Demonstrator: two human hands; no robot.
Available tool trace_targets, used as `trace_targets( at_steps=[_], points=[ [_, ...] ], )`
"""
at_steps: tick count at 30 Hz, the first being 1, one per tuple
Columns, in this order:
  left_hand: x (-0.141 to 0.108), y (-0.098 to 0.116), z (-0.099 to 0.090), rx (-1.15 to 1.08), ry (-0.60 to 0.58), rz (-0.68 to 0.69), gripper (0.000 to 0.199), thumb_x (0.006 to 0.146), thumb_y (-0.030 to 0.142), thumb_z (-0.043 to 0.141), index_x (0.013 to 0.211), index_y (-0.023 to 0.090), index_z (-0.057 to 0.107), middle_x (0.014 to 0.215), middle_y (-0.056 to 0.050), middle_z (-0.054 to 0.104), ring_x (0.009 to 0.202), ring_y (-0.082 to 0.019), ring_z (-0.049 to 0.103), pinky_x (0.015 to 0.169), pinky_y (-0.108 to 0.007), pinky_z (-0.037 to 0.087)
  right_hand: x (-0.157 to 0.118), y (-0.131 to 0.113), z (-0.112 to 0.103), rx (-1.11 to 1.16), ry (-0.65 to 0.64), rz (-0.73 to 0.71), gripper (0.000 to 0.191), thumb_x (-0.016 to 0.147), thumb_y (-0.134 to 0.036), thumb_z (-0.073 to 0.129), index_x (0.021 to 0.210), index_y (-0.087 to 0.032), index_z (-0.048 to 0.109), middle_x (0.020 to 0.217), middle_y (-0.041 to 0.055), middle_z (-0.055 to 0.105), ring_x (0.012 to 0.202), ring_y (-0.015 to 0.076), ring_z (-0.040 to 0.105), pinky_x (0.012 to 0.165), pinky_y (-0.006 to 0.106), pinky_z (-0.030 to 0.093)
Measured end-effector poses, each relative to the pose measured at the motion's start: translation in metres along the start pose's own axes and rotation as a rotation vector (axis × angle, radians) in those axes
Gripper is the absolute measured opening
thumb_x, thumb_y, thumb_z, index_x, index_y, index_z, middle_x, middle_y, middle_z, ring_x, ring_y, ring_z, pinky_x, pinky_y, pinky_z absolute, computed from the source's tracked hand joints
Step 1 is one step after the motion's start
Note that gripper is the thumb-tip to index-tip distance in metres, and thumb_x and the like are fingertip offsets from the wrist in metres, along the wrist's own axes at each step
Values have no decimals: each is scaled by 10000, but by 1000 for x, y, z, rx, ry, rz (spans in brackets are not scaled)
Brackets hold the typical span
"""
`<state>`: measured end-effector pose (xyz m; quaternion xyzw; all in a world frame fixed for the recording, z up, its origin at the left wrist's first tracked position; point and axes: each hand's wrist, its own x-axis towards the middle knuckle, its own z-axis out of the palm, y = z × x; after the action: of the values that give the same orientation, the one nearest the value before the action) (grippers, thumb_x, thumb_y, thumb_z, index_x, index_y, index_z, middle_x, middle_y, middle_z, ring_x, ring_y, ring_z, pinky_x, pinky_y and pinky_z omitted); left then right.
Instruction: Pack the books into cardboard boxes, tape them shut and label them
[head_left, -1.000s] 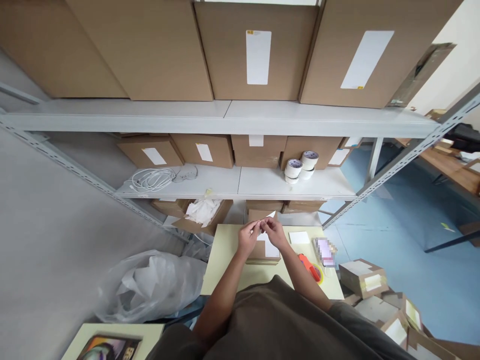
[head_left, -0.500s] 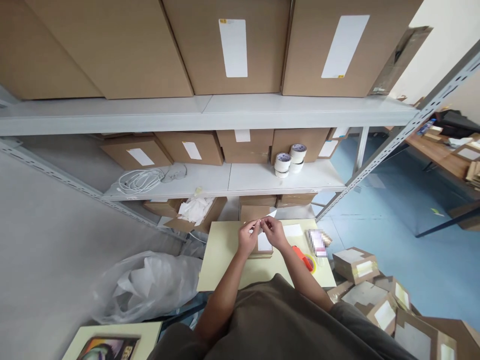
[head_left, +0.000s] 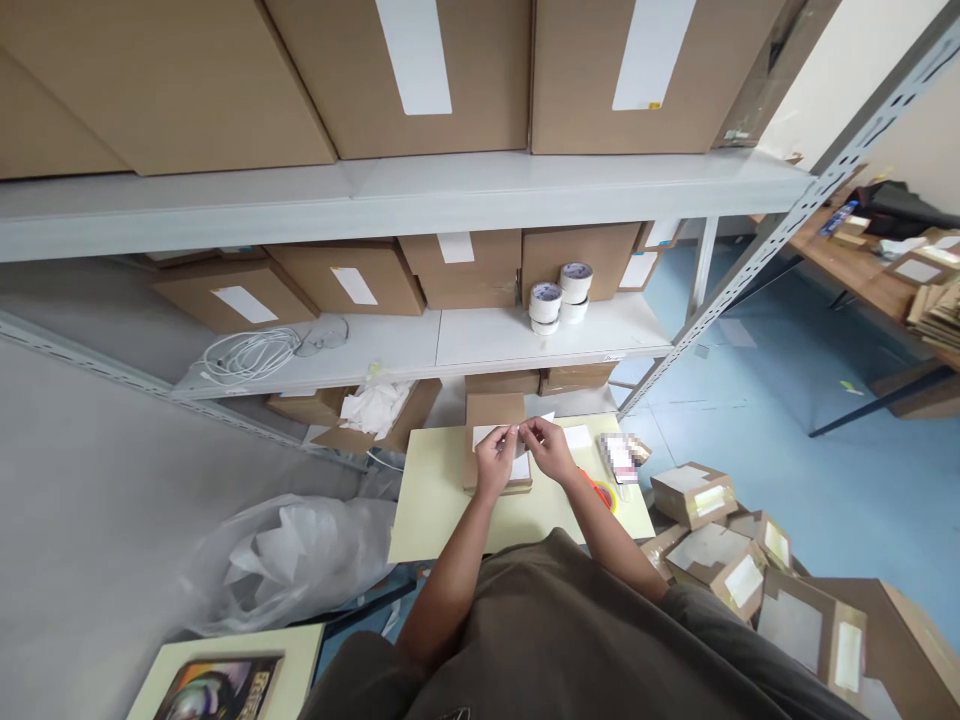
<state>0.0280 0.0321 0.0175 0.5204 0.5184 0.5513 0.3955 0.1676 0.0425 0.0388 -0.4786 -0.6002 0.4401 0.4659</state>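
My left hand (head_left: 496,458) and my right hand (head_left: 547,448) meet fingertip to fingertip above a flat cardboard box (head_left: 495,408) with white labels on it. Both pinch a thin white label (head_left: 549,416), one corner of which sticks out beyond my right hand; my fingers hide most of it. Beneath the box is a pale yellow table (head_left: 431,505). On its right side, partly behind my right forearm, lies an orange tape dispenser with a yellow-rimmed roll (head_left: 606,495). A white sheet (head_left: 577,437) lies just past my right hand.
A metal shelf (head_left: 480,340) ahead bears cartons, tape rolls (head_left: 544,303) and a coiled white cable (head_left: 251,355). Small taped boxes (head_left: 705,560) are heaped on the floor at right. A clear plastic bag (head_left: 300,560) sits at left. A pixelated packet (head_left: 621,458) lies at the table's right edge.
The view has shifted, so the shelf and table sit slightly higher and further left. My hands stay pinched together over the box, and more of its far part shows.
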Motion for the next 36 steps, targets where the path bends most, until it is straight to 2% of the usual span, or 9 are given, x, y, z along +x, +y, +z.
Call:
trace_targets(
  at_steps=[2,6,10,13,18,24,27,31,36],
  points=[
    [-1,1,4,44,-3,65,374,996,505,615,985,187,813,926,-68,799,837,-191,731,758,-281,576,-2,-1,-2,68,13,45,388,966,-592,594,865,-223,660,744,12,668,661,172,618,640,302,514],
    [-1,3,5,173,-34,283,306,1023,407,594,1097,209,816,1012,-89,809,889,-195,752,765,-300,605,-5,-4,-5,130,38,77,404,960,-627,577,867,-236,620,719,-7,630,637,170,603,626,299,511],
    [3,-1,0,312,-20,457,249,1009,331,616,1114,234,820,1034,-95,815,901,-204,773,850,-347,632,-6,-6,-7,25,47,46,372,987,-588,546,880,-238,613,741,7,642,624,169,589,621,296,491],
    [6,-4,-5,371,2,498,225,994,322,633,1065,242,831,1006,-92,819,906,-214,782,889,-367,636,-5,-6,-8,-92,37,-13,348,1005,-549,526,884,-238,624,785,29,675,648,174,589,638,296,472],
    [2,0,-5,284,3,384,243,992,357,630,1047,237,835,994,-90,819,886,-213,773,846,-353,626,-5,-9,-6,-155,27,-55,329,1020,-510,506,890,-237,636,780,30,677,688,183,591,664,296,461],
    [-5,6,2,-29,102,-18,357,937,510,679,948,187,830,936,-79,809,874,-226,750,799,-321,596,-7,-9,-3,-148,-22,-71,280,1028,-469,492,921,-242,616,832,34,684,715,182,597,675,304,468],
    [-2,4,2,-155,143,-177,412,920,559,674,941,172,814,890,-71,798,829,-218,740,766,-314,590,-7,-4,-3,-106,-37,-15,266,1029,-470,481,924,-247,581,846,29,684,719,182,622,675,308,484],
    [-1,1,-1,-199,16,-173,423,888,568,718,1019,178,819,1033,-98,807,963,-238,749,860,-333,590,-9,5,-3,-22,-53,68,260,1014,-490,494,946,-249,565,857,25,700,751,188,675,694,312,508],
    [-6,-12,-4,-126,8,-137,375,848,546,775,922,183,825,973,-92,808,938,-234,745,884,-348,585,-14,16,5,92,-17,145,254,946,-481,555,860,-242,568,795,8,679,777,193,673,690,309,510]
  ],
)
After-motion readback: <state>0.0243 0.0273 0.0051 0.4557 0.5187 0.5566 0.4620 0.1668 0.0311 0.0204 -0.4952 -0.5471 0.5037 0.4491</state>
